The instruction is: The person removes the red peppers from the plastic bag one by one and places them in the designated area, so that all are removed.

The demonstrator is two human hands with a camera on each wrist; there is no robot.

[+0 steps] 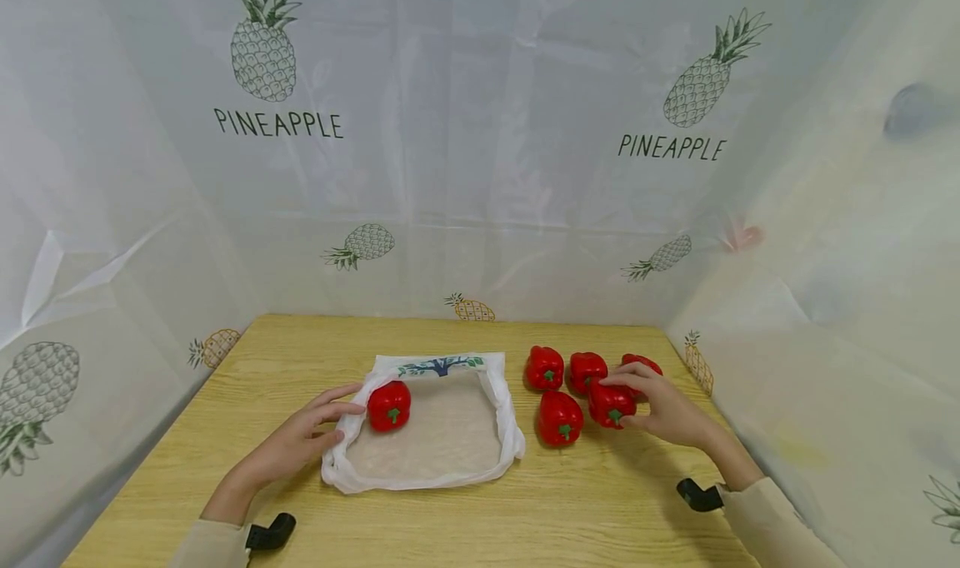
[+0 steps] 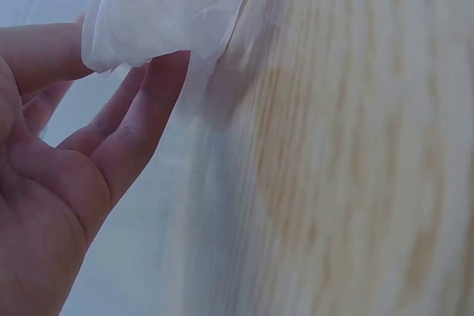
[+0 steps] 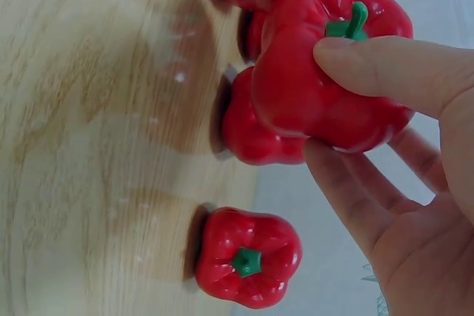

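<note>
A white plastic bag lies on the table with its mouth spread wide and a tree print along the far rim. One red bell pepper is inside at the left. My left hand holds the bag's left rim; up close in the left wrist view, thumb and fingers pinch the crumpled plastic. On the right, my right hand grips a glossy red bell pepper with a green stem. The thumb lies on its top beside the stem, the fingers behind it.
Several more red bell peppers stand close around the right hand, among them a near one and a far one. The wooden table is bordered by a white pineapple-print sheet at the back and sides.
</note>
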